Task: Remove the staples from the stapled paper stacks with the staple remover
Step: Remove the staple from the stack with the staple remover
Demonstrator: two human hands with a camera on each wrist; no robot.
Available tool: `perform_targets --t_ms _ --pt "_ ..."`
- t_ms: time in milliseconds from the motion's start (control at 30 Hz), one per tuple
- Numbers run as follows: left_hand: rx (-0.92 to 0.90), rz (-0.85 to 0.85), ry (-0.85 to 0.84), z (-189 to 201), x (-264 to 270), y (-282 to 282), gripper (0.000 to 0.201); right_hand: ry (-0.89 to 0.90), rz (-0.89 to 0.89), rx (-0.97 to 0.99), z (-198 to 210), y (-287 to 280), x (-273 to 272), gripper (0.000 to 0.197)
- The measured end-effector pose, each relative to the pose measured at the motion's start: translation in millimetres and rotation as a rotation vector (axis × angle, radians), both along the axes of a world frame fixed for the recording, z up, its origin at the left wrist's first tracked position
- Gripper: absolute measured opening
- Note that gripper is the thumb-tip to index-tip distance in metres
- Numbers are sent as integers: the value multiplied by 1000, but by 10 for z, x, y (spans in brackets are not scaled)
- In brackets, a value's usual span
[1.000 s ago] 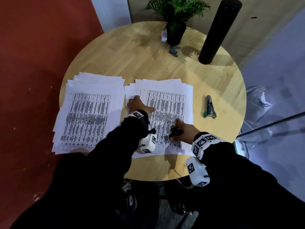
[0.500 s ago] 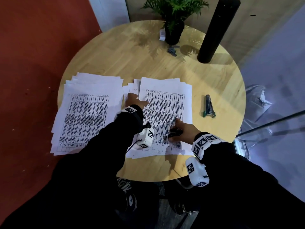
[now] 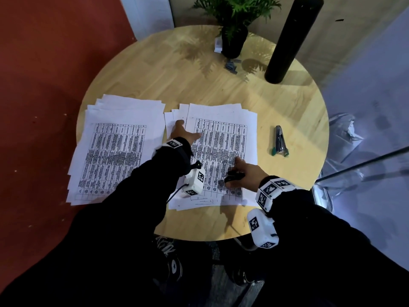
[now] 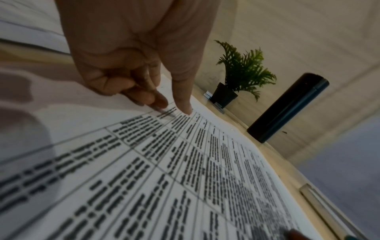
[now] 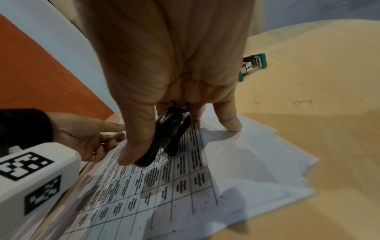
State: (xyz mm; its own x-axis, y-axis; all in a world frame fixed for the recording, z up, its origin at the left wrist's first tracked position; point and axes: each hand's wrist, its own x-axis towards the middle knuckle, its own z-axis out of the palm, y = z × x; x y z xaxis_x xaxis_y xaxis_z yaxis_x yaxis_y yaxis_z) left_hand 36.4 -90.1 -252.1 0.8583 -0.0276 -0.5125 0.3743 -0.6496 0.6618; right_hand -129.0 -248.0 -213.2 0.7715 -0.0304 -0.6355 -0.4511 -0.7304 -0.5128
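Note:
Two stacks of printed sheets lie on the round wooden table (image 3: 287, 103): the left stack (image 3: 117, 149) and the middle stack (image 3: 223, 138). My left hand (image 3: 182, 134) is at the middle stack's left edge. In the left wrist view its thumb (image 4: 183, 100) lies on the top sheet (image 4: 185, 162) and its fingers curl under the edge, pinching it. My right hand (image 3: 241, 173) rests on the near part of the same stack and holds the black staple remover (image 5: 168, 134) under its thumb (image 5: 135, 146), with a straight finger (image 5: 228, 120) pressing the paper.
A green and metal stapler (image 3: 280, 141) lies right of the middle stack. Loose staples (image 5: 302, 102) lie on the wood near it. A potted plant (image 3: 234, 41), a tall black cylinder (image 3: 290, 38) and small grey pieces (image 3: 231, 67) stand at the far edge.
My left hand has slid a little toward the top sheet's left edge and taken hold of it. The right hand with the staple remover has stayed in place.

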Motion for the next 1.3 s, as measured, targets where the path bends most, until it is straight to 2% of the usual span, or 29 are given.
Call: perform_targets --t_ms 100,167,267,400,467,567,633,700,800,933,1100,1167,1233,1300 --pt "-3 -38 7 -1 10 -13 78 4 -8 4 -12 1 2 58" --pt "14 -23 32 17 63 17 71 6 -15 7 -24 -5 3 60" --pt "167 -69 62 50 171 103 53 15 -25 24 -35 -17 0 65" --pt "192 -126 125 126 190 93 54 11 -29 32 -32 -23 0 69" --pt "193 -146 74 109 199 37 47 12 -31 32 -23 -17 0 69" --pt "138 -98 -19 79 156 -16 69 19 -45 47 -16 -12 -3 73" --pt "130 -122 -4 45 164 -28 71 18 -47 50 -18 -11 -4 76" --pt "91 -127 18 53 191 -21 66 17 -44 50 -10 -9 -3 78" --pt "135 -177 9 59 265 12 46 15 -46 58 -7 -14 -1 77" --pt "239 -186 -133 14 292 29 26 6 -61 68 -9 -11 -11 76" --pt "292 -302 -117 92 339 -38 32 -5 -89 81 -37 -4 -16 74" --pt "278 -310 -135 116 359 -23 28 -3 -94 79 -41 -7 -12 74" --pt "240 -282 -215 87 332 27 20 6 -97 91 -39 -3 -13 75" --pt "222 -231 -368 45 282 102 21 -12 -110 102 -26 4 -20 70"
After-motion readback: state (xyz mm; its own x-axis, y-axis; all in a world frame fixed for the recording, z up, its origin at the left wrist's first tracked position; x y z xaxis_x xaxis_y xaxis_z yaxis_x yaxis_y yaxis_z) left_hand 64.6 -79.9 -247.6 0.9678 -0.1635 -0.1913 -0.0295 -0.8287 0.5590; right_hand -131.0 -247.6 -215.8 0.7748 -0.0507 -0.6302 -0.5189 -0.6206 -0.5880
